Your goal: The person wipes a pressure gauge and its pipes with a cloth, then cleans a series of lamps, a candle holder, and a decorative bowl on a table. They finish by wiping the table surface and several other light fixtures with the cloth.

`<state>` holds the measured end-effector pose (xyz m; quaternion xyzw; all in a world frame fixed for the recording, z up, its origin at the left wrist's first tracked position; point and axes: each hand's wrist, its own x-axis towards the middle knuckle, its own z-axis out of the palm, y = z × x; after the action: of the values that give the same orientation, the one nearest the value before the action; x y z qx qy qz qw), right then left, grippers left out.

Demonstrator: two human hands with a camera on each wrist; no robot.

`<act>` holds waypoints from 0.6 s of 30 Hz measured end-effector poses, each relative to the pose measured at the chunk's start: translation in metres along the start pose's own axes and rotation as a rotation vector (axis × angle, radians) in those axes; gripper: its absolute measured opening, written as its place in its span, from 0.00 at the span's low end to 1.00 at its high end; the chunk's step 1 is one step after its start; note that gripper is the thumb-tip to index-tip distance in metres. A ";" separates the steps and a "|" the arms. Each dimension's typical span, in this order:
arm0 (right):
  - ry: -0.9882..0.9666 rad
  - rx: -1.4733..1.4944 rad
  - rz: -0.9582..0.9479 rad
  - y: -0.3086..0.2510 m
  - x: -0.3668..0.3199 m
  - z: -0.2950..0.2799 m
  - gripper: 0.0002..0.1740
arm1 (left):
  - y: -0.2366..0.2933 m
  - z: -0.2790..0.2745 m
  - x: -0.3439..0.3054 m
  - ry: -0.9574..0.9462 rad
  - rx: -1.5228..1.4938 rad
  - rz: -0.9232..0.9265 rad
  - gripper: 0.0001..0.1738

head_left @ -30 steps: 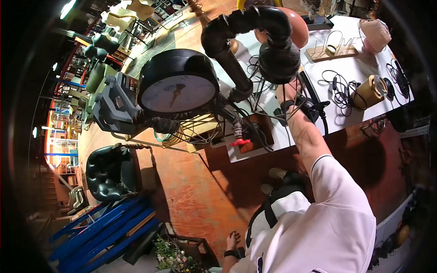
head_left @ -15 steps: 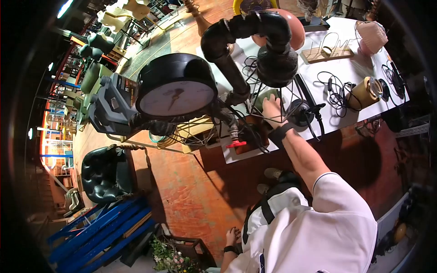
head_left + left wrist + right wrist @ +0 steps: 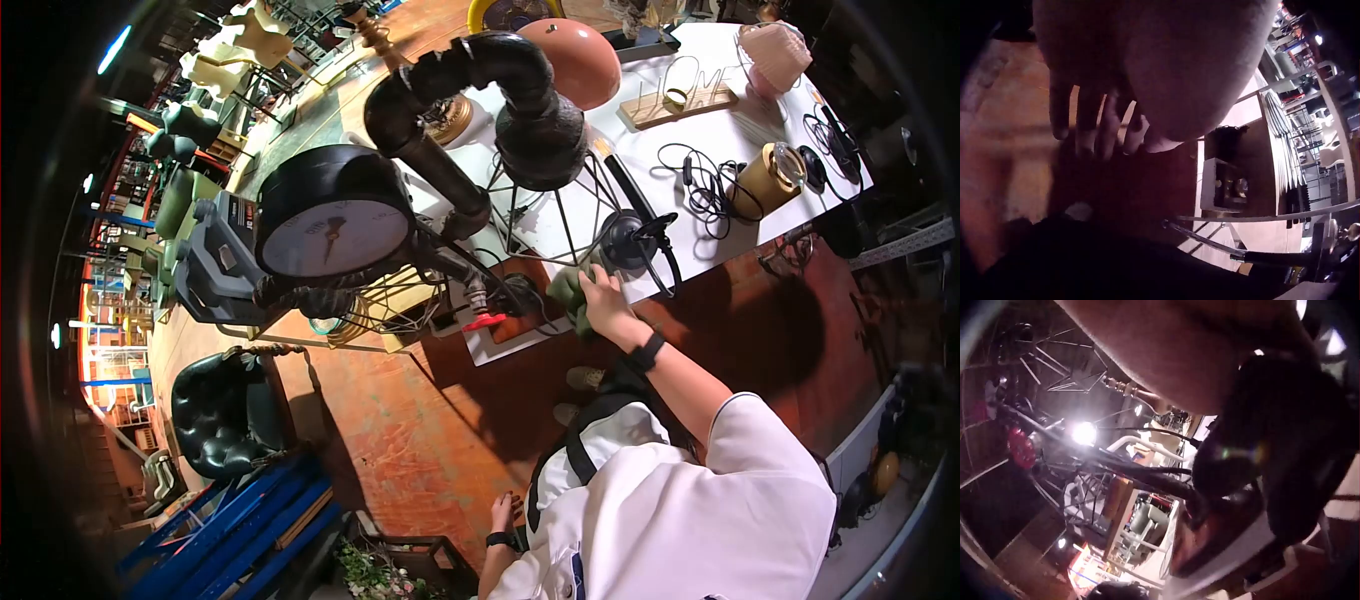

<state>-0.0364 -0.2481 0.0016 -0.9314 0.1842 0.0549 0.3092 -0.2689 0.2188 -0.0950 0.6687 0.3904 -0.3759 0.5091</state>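
My right hand [image 3: 608,305] grips a bunched dark green cloth [image 3: 568,292] at the front edge of the white table [image 3: 690,255]. In the right wrist view the cloth [image 3: 1272,437] shows as a dark, folded mass under the hand, and the fingers are hidden. Just left of it are a red valve wheel [image 3: 485,322] and a black pipe piece with a large round gauge [image 3: 335,240]. A black round base [image 3: 630,240] stands close behind the hand. Low by my side hangs my left hand [image 3: 1107,125], its fingers relaxed and holding nothing.
Farther along the table are a tangle of black cable [image 3: 700,190], a tan cylinder [image 3: 762,182], a wooden block with wire letters [image 3: 680,103] and a pink lampshade [image 3: 775,55]. Thin wire legs rise behind the hand. A black tufted chair [image 3: 230,410] stands on the floor left.
My right hand has drawn back from farther over the table to its front edge, bringing the green cloth along. The head view has shifted. The left hand still hangs low.
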 end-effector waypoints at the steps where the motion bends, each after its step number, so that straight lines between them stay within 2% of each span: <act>1: -0.083 -0.042 0.032 -0.001 -0.009 -0.010 0.35 | -0.005 -0.005 0.002 -0.003 0.007 -0.003 0.21; 2: -0.124 -0.130 0.030 -0.002 -0.019 -0.017 0.35 | -0.008 -0.008 0.006 -0.037 0.050 -0.021 0.21; 3: -0.060 -0.175 -0.105 0.021 -0.028 -0.003 0.36 | -0.013 -0.012 0.011 -0.073 0.094 -0.039 0.21; 4: -0.019 -0.172 -0.147 0.025 -0.044 -0.009 0.36 | -0.025 -0.017 0.017 -0.080 0.104 -0.044 0.21; 6: 0.035 -0.246 -0.200 0.030 -0.067 -0.026 0.36 | -0.040 -0.022 0.027 -0.138 0.331 0.281 0.20; 7: 0.029 -0.327 -0.192 0.030 -0.077 -0.033 0.35 | -0.041 -0.025 0.033 -0.146 0.337 0.280 0.20; 9: 0.195 -0.354 -0.263 0.057 -0.090 -0.025 0.34 | -0.042 -0.028 0.042 -0.146 0.293 0.246 0.18; 10: 0.183 -0.359 -0.247 0.060 -0.095 -0.034 0.34 | -0.031 -0.023 0.037 -0.151 0.296 0.245 0.18; 12: 0.132 -0.456 -0.175 0.065 -0.102 -0.054 0.31 | -0.008 -0.008 0.028 -0.029 0.026 -0.032 0.17; 14: 0.096 -0.569 -0.111 0.090 -0.102 -0.058 0.32 | 0.007 -0.002 0.021 -0.031 0.087 -0.026 0.17; 17: 0.166 -0.570 -0.092 0.128 -0.096 -0.069 0.34 | 0.018 0.004 0.022 -0.041 0.168 0.008 0.17; 18: 0.150 -0.440 -0.051 0.126 -0.096 -0.082 0.32 | 0.018 0.004 0.023 -0.045 0.185 0.029 0.16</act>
<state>-0.1741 -0.3608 0.0185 -0.9821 0.1668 0.0168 0.0857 -0.2436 0.2148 -0.1091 0.7098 0.3325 -0.4179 0.4593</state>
